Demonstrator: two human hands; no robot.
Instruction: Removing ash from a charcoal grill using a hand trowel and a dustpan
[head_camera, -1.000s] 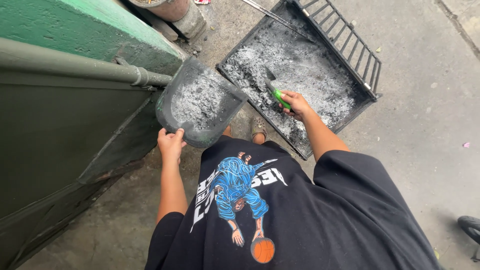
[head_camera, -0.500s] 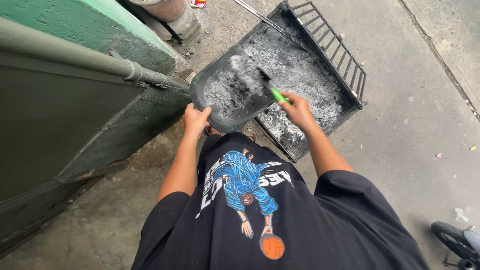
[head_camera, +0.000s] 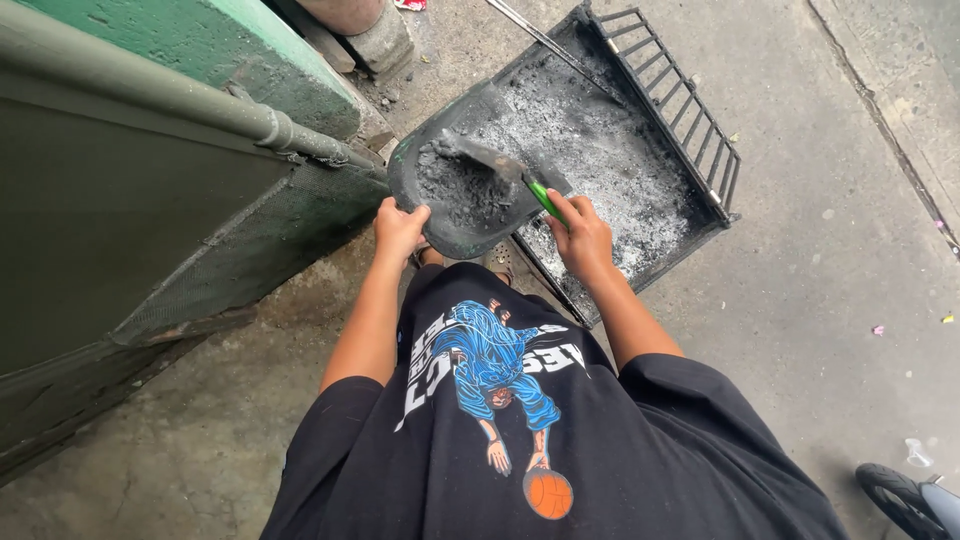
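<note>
Now left hand (head_camera: 398, 228) on ash-filled dustpan (head_camera: 462, 190), right hand (head_camera: 583, 238) gripping green-handled scoop (head_camera: 505, 170).

The scoop (head_camera: 478, 160) now lies over the dustpan (head_camera: 465, 195), dark ash heaped inside.

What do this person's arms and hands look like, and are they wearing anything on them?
Both arms are bare from the short black sleeves of a T-shirt down. The left hand and the right hand have no gloves, and no watch, ring or band shows. The shirt front bears a blue and white printed figure with an orange ball.
</note>
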